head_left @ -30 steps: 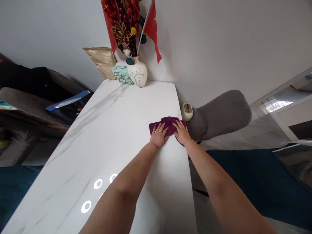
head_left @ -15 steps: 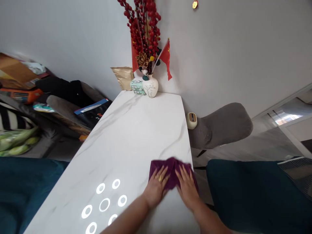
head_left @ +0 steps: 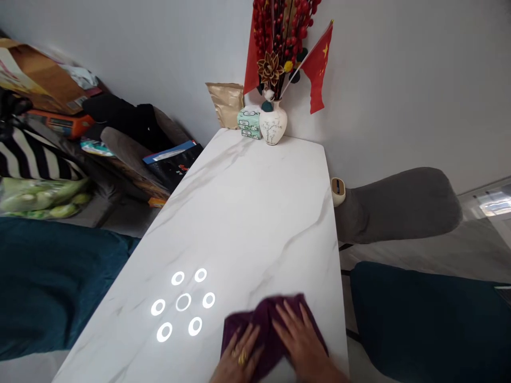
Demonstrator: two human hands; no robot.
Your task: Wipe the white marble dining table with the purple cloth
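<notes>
A purple cloth (head_left: 266, 323) lies spread on the white marble-patterned table (head_left: 255, 213), close to its right edge. My left hand (head_left: 238, 357), with a gold ring on one finger, rests flat on the cloth's left part. On the right part, my right hand (head_left: 300, 340) presses down with its fingers stretched out. Both hands are slightly blurred, and the bottom of the picture cuts off the wrists. The cloth's near side is partly hidden under the hands.
At the table's far end stand a white vase (head_left: 273, 125) with red berry stems and flags, a green tissue pack (head_left: 249, 123) and a gold pouch (head_left: 227, 103). A grey chair (head_left: 403, 205) and a teal chair (head_left: 423, 324) flank the right edge; another teal chair (head_left: 59, 282) is left.
Both hands have drawn the cloth back along the table toward me, and its folds have shifted. The camera view has also moved, so the vase appears farther right.
</notes>
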